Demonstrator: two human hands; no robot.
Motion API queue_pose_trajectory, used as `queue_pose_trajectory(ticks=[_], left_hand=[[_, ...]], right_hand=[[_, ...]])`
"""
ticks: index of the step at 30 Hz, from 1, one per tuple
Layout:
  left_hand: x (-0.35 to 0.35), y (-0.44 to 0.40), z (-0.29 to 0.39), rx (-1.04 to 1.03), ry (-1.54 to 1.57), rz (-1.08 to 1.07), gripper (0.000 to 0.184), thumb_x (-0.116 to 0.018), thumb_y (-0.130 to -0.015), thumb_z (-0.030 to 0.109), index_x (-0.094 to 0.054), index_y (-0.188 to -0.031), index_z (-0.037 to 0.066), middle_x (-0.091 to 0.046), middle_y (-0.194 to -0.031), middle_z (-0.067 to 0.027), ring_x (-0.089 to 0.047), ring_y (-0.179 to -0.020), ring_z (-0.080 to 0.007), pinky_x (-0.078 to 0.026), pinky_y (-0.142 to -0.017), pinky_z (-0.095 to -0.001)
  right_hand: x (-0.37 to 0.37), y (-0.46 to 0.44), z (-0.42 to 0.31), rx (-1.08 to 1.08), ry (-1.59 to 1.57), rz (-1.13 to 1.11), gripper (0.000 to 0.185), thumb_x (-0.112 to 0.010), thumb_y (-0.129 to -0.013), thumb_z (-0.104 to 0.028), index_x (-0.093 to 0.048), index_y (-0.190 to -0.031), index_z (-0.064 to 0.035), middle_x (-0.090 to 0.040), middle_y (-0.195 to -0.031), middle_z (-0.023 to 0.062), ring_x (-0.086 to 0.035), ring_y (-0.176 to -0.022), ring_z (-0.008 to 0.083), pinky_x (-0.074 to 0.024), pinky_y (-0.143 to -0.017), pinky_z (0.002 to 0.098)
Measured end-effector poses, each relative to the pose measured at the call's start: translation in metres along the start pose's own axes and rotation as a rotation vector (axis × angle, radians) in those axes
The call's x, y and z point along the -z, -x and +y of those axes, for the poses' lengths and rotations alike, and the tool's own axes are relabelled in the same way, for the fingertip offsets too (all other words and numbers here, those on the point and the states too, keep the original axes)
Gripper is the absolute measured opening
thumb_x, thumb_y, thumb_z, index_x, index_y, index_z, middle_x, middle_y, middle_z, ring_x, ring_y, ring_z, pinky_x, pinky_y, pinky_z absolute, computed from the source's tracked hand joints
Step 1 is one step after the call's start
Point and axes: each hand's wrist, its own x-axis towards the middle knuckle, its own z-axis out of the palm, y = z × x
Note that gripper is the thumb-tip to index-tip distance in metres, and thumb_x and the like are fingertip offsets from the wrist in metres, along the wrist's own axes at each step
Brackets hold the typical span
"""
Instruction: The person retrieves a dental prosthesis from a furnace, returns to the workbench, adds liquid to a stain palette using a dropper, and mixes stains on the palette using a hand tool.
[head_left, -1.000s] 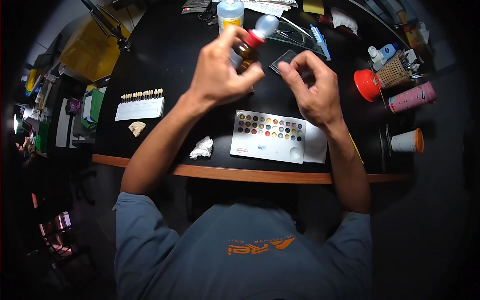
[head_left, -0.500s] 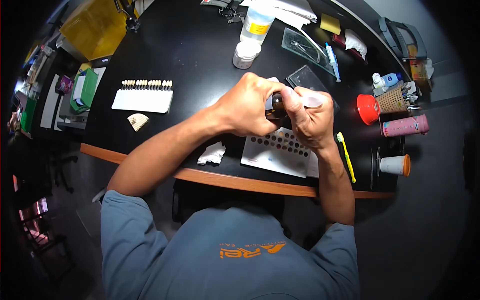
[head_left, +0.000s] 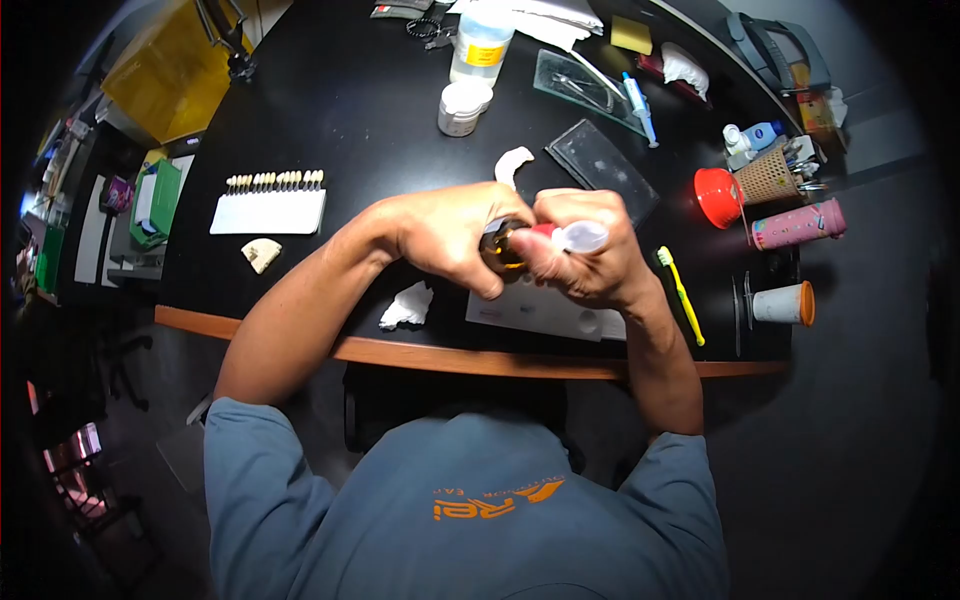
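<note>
A small brown glass bottle [head_left: 502, 252] is gripped by my left hand [head_left: 445, 235], its fingers wrapped round it. My right hand [head_left: 605, 235] is closed on a translucent plastic piece [head_left: 586, 237] right beside the bottle; a bit of red shows between its fingers. Whether that piece joins the bottle, I cannot tell. Under both hands lies a white palette sheet [head_left: 540, 316], partly covered. Beyond them a curved white piece [head_left: 512, 164] rests near a dark glass slab [head_left: 602, 172].
A tooth shade guide [head_left: 268, 212] and a cream model piece [head_left: 261, 255] lie left. Crumpled tissue [head_left: 407, 306] sits near the wooden edge. At right are a yellow toothbrush [head_left: 682, 297], red bowl [head_left: 718, 198] and white cup [head_left: 782, 304]. White jars [head_left: 462, 110] stand behind.
Both hands have come down toward my body and left with the bottle. More of the bottle and some red now show between them. The whole view has shifted slightly.
</note>
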Motion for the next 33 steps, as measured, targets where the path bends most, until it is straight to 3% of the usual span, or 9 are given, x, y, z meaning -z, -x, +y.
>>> queue_pose_trajectory(ticks=[5,8,9,12,16,21,23,28,33], left_hand=[[0.0,0.002,-0.003,0.08,0.148,-0.086,0.018,-0.069,-0.062,-0.005,-0.058,-0.072,0.003,-0.055,-0.064,0.0033,-0.05,-0.059,-0.0064,-0.042,-0.055,-0.026],[0.001,0.0,-0.005,0.009,0.058,0.04,0.019,-0.07,-0.063,-0.003,-0.063,-0.081,0.001,-0.06,-0.07,0.0015,-0.054,-0.064,-0.0071,-0.047,-0.06,-0.0263],[0.002,0.0,-0.003,0.019,-0.003,0.11,0.024,-0.072,-0.065,0.0,-0.066,-0.088,0.0,-0.063,-0.074,-0.0015,-0.058,-0.067,-0.0097,-0.049,-0.064,-0.0281],[0.002,-0.004,-0.008,0.022,-0.253,0.327,0.043,-0.076,-0.067,0.009,-0.07,-0.108,-0.002,-0.074,-0.087,-0.0128,-0.069,-0.078,-0.0188,-0.056,-0.076,-0.0344],[0.0,-0.007,-0.018,-0.091,-0.368,0.478,0.044,-0.078,-0.065,0.01,-0.07,-0.107,-0.002,-0.071,-0.082,-0.0142,-0.069,-0.073,-0.0223,-0.056,-0.074,-0.035],[0.003,-0.006,-0.015,-0.103,-0.36,0.535,0.041,-0.077,-0.065,0.009,-0.069,-0.104,-0.002,-0.071,-0.081,-0.0128,-0.068,-0.071,-0.0203,-0.055,-0.071,-0.0345],[0.001,-0.007,-0.017,-0.158,-0.368,0.563,0.04,-0.077,-0.066,0.009,-0.069,-0.103,-0.003,-0.072,-0.084,-0.0147,-0.07,-0.075,-0.0217,-0.056,-0.073,-0.0351],[0.003,-0.005,-0.013,-0.056,-0.424,0.569,0.04,-0.079,-0.067,0.01,-0.068,-0.103,-0.005,-0.073,-0.088,-0.0179,-0.073,-0.081,-0.0249,-0.057,-0.077,-0.0362],[0.0,-0.008,-0.017,-0.084,-0.437,0.59,0.038,-0.079,-0.067,0.008,-0.068,-0.1,-0.004,-0.072,-0.086,-0.0191,-0.074,-0.083,-0.0291,-0.056,-0.077,-0.0376]], right_hand=[[0.009,0.006,0.004,-0.04,-0.01,-0.169,0.03,-0.082,-0.085,-0.019,-0.058,-0.082,-0.0006,-0.055,-0.075,0.0118,-0.054,-0.066,0.0266,-0.0421,-0.06,0.0377],[0.01,0.01,0.011,-0.066,-0.127,-0.037,0.033,-0.084,-0.083,-0.02,-0.06,-0.095,-0.0009,-0.058,-0.087,0.0122,-0.06,-0.078,0.0256,-0.0455,-0.067,0.0351],[0.014,0.008,0.015,0.016,-0.066,-0.004,0.037,-0.085,-0.081,-0.02,-0.062,-0.104,-0.0021,-0.062,-0.095,0.0107,-0.063,-0.086,0.0233,-0.0476,-0.071,0.0322],[0.014,0.01,0.012,-0.128,-0.096,0.158,0.042,-0.089,-0.079,-0.023,-0.066,-0.108,-0.0043,-0.067,-0.105,0.0069,-0.063,-0.092,0.0147,-0.048,-0.071,0.0281],[0.001,0.009,0.01,-0.175,-0.307,0.263,0.034,-0.077,-0.087,0.003,-0.066,-0.118,0.0002,-0.068,-0.109,0.009,-0.066,-0.101,0.0143,-0.0554,-0.085,0.0275],[-0.006,0.003,0.001,-0.104,-0.429,0.332,0.068,-0.074,-0.085,0.009,-0.046,-0.146,0.0005,-0.064,-0.121,0.0138,-0.064,-0.113,0.0181,-0.0525,-0.098,0.0331],[-0.011,0.006,0.001,-0.288,-0.405,0.377,0.068,-0.075,-0.086,0.006,-0.044,-0.147,0.0015,-0.063,-0.129,0.0164,-0.064,-0.114,0.0181,-0.0529,-0.097,0.0322],[-0.011,0.003,0.0,-0.187,-0.506,0.401,0.059,-0.075,-0.09,0.002,-0.05,-0.143,0.002,-0.065,-0.123,0.0157,-0.065,-0.113,0.0184,-0.0526,-0.098,0.0323],[-0.015,0.004,0.003,-0.287,-0.33,0.455,0.044,-0.073,-0.095,-0.003,-0.057,-0.135,0.0031,-0.07,-0.115,0.0154,-0.067,-0.108,0.0185,-0.053,-0.1,0.0327]])
